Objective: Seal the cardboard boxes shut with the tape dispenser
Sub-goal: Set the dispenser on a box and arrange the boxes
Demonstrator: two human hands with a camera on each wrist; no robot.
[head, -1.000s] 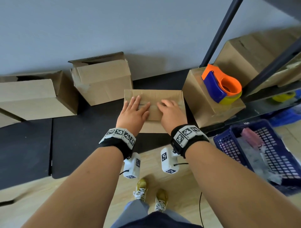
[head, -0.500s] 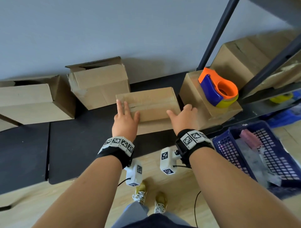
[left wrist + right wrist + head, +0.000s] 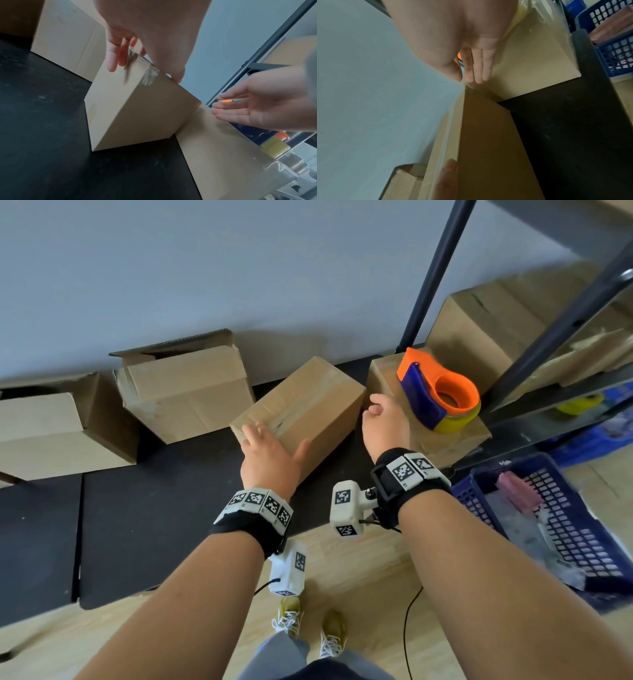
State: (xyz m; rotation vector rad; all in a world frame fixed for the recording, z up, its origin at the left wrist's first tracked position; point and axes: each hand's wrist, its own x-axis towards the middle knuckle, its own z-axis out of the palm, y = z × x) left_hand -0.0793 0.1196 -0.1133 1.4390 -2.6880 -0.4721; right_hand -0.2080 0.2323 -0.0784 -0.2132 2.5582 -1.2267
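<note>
Left hand [image 3: 267, 460] steadies taped cardboard box [image 3: 315, 398], fingers flat; right hand [image 3: 385, 426] released (empty) beside tape dispenser [image 3: 438, 395]; next likely needs grasping it.

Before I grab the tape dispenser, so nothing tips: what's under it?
The tape dispenser sits on a closed cardboard box; the patch directly beneath it is hidden.

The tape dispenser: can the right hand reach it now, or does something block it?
Probably yes. The open right hand is just beside the tape dispenser, which sits uncovered on a closed box; nothing stands between them.
</note>
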